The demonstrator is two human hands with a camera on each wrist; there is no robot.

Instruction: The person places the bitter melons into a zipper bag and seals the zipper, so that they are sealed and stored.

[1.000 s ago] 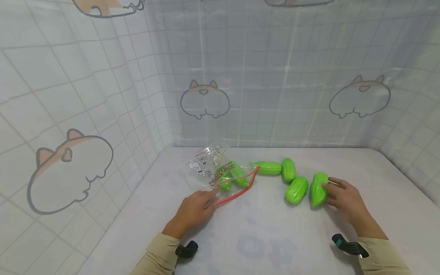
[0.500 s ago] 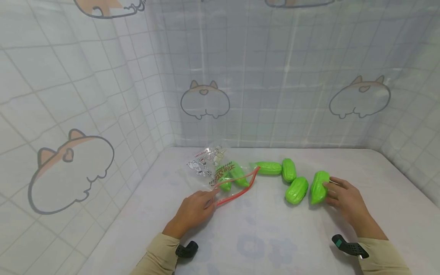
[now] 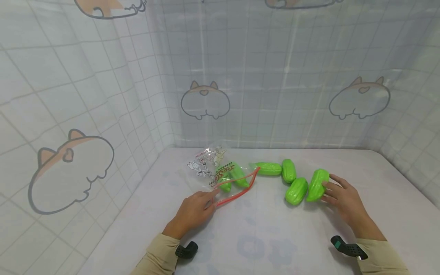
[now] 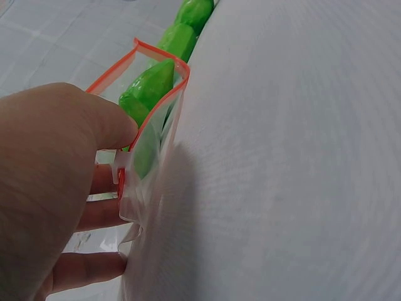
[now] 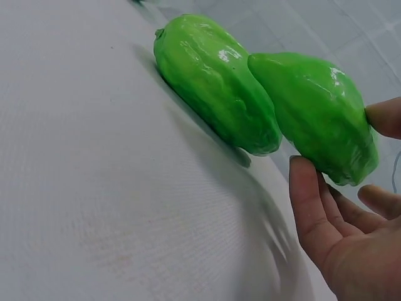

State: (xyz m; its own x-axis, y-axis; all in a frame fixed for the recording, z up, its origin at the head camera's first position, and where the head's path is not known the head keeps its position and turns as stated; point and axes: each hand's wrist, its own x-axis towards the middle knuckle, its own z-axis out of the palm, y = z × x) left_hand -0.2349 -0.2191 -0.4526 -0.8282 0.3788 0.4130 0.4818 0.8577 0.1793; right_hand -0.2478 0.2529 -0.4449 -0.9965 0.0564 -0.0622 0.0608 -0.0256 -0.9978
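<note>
My left hand [image 3: 195, 211] pinches the near corner of a clear zip bag [image 4: 141, 204] with a red zip edge and cartoon print. The bag's mouth gapes toward the right, and a pair of glossy green gourd-like fruits [image 3: 239, 176] lies inside. On the right, my right hand [image 3: 345, 200] holds another green gourd-like fruit [image 5: 319, 113] between thumb and fingertips, its pointed end turned toward the left. In the right wrist view it overlaps a second fruit [image 5: 216, 84], which lies on the white table beside it.
Two more green fruits lie behind, one sideways [image 3: 269, 169] by the bag's mouth and one lengthwise [image 3: 288, 170] beside it. A pale curtain [image 3: 282, 76] with a grid and animal drawings hangs behind the white table [image 3: 258, 229] and along its sides.
The fruit in my right hand has moved slightly up and left, and its pointed end has swung left. My left hand and the bag stay put.
</note>
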